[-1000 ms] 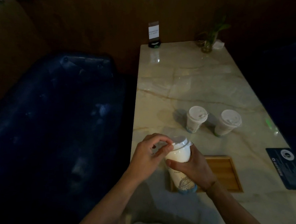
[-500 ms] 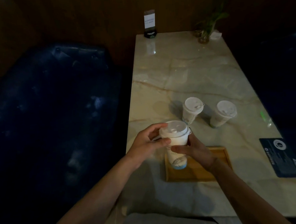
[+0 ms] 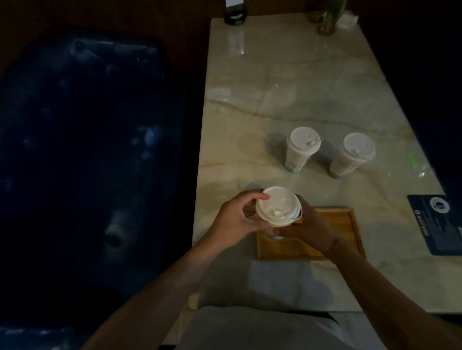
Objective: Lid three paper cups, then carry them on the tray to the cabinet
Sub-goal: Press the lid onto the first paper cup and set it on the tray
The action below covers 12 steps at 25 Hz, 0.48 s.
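Cup [image 3: 275,233] now lower, mostly behind lid [image 3: 277,207], hands [image 3: 236,221].

all three lids [image 3: 277,205] white, far cups [image 3: 297,156] pale with a blue band at the base, tray [image 3: 344,230] honey-brown wood, table [image 3: 287,90] cream marble with tan veins, card [image 3: 441,227] dark blue with white print, seat [image 3: 74,157] navy

One white paper cup [image 3: 276,212] with a white lid on top is held up over the left end of the wooden tray [image 3: 344,232]. The tray sits near the table's front edge. Two more lidded cups [image 3: 301,150] [image 3: 353,153] stand upright, side by side, behind the tray.
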Motion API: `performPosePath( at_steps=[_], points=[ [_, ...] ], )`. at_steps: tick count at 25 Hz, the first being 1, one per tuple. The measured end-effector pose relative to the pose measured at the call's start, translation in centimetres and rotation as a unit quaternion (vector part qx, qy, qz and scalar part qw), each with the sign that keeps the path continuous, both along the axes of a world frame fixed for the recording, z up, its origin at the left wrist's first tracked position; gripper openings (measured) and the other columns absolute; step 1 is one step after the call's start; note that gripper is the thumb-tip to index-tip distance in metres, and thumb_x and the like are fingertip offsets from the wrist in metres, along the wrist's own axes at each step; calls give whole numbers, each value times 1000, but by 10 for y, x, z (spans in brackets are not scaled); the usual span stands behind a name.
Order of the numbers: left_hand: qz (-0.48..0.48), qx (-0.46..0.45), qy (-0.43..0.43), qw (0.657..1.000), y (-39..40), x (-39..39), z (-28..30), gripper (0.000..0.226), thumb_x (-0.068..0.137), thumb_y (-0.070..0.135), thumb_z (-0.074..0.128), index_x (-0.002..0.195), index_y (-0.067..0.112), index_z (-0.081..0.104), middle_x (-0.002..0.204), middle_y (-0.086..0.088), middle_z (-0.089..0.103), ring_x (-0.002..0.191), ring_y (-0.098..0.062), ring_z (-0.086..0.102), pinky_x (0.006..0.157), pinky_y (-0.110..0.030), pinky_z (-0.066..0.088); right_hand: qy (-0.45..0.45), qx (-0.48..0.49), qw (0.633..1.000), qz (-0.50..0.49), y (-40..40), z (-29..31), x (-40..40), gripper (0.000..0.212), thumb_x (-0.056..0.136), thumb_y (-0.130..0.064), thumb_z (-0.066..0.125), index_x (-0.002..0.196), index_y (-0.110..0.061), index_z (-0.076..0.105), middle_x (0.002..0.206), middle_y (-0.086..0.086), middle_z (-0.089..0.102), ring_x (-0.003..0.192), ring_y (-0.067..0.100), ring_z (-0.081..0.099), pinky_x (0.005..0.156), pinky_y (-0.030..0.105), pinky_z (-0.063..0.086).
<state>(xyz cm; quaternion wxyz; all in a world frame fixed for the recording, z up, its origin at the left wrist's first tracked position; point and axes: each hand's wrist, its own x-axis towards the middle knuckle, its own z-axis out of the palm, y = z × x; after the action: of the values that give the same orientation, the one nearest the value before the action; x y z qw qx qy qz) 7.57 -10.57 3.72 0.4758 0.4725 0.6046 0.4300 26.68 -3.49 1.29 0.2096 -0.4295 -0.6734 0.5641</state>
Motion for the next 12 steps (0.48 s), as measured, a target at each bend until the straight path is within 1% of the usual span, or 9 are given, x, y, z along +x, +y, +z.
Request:
performPosePath(
  at_steps=[1,2,3,4,6,7,9,12],
  points=[
    [2,-1,20,1000,-1,2,-4,58,63,-1,89,111,21,66,132,-8,61,117,-18,64,102,-30,51,-10,6,1000,-6,-2,-8,0,80,55,12,88,124,-11,54,124,19,62,113,24,61,101,39,48],
    [1,-1,39,999,-2,4,-8,58,62,-1,89,113,17,66,134,-7,60,116,-15,63,101,-26,51,-28,20,999,-10,-3,-16,1,83,54,9,90,127,-3,53,127,22,60,117,33,59,102,43,46],
    [-1,-2,55,999,-2,5,-12,59,62,-1,89,114,14,67,135,-6,59,115,-12,63,99,-21,51,-48,36,998,-12,-5,-24,1,86,53,6,92,129,2,51,127,21,60,117,34,57,103,38,45],
    [-3,-4,66,998,-3,6,-14,60,62,-2,89,115,11,67,136,-4,58,113,-8,62,97,-16,50,-61,49,997,-13,-5,-31,2,87,53,3,93,129,3,51,126,18,60,116,32,57,101,27,44],
    [-10,-5,83,996,-4,7,-18,60,61,-3,89,116,8,67,133,1,57,112,-1,59,95,-11,48,-64,62,996,-14,-8,-42,3,88,52,1,94,129,0,52,122,8,60,114,25,57,92,3,39],
    [-14,-5,90,996,-4,7,-20,60,62,-3,88,116,8,67,131,4,55,113,2,56,95,-8,46,-61,63,996,-17,-9,-45,3,88,52,0,94,129,-3,52,121,4,59,113,23,56,89,-3,37],
    [-19,-9,94,995,-4,6,-24,60,62,-3,88,116,9,67,131,7,54,115,5,53,95,-6,44,-59,58,996,-27,-10,-51,2,88,53,1,93,130,-7,51,120,0,56,114,19,54,86,-7,34],
    [-24,-17,102,994,-3,4,-28,60,62,-3,87,117,10,66,133,6,53,115,4,53,95,-6,44,-71,48,996,-32,-11,-58,0,88,54,1,92,132,-1,51,121,-1,55,114,16,52,85,-10,31]
  ],
)
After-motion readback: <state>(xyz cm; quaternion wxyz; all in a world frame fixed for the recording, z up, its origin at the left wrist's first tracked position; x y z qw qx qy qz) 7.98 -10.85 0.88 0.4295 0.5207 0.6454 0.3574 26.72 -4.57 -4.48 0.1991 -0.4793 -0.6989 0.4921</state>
